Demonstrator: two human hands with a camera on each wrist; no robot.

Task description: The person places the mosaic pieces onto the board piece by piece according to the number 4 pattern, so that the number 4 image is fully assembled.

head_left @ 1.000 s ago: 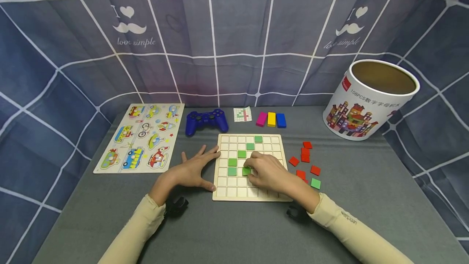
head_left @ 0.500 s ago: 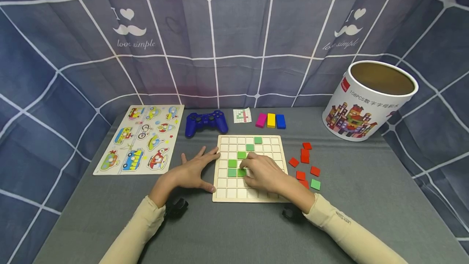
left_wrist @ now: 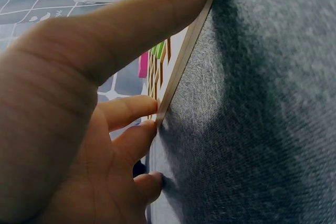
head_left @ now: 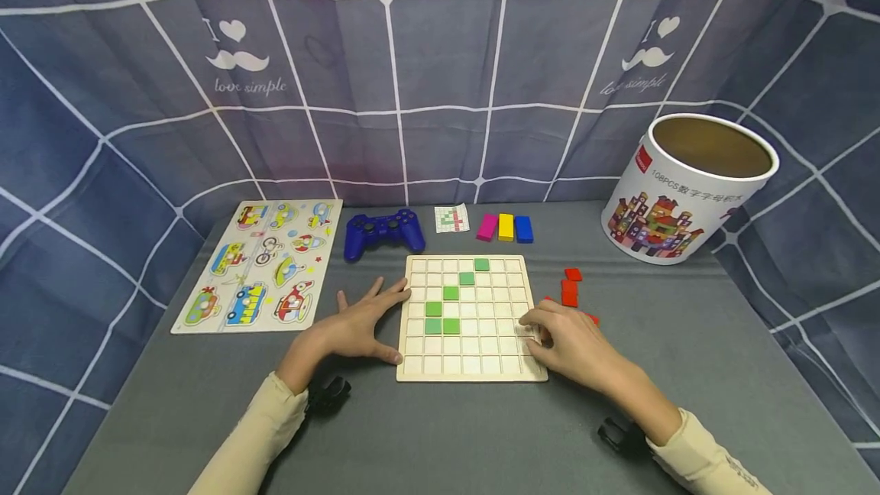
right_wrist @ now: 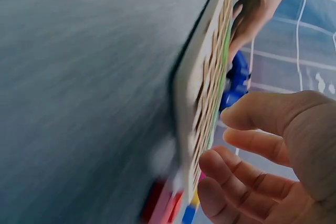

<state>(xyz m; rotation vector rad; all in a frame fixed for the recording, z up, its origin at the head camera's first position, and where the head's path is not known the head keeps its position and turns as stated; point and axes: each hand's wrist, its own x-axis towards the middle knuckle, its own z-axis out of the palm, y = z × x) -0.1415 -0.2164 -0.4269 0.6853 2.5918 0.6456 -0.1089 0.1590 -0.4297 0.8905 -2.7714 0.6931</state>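
1. While the right hand (head_left: 574, 342) is lying over the lower right corner of the grid board (head_left: 471, 318) at frame centre, it is hiding some of the red tiles (head_left: 570, 292) behind its knuckles; whether its loosely curled grip is pinching a tile I cannot tell.
2. Blur is smearing the right wrist view, where the board's edge (right_wrist: 202, 103) is showing only as a pale tilted strip.
3. Both forearms are running out of the frame at the bottom.
4. The left hand (head_left: 357, 325) is resting flat, its grip wide and holding nothing, with fingertips (left_wrist: 147, 128) touching the board's left edge.
5. Five green tiles (head_left: 451, 325) are sitting in the board's cells, left of its middle and up toward its top edge.
6. Bare grey tabletop (head_left: 474, 434) is lying open below the board and at lower right.
7. At upper left of the tabletop, a vehicle puzzle (head_left: 264, 262) and a blue controller (head_left: 374, 233) are crowding the space; the paper tub (head_left: 687, 186) is standing at right.
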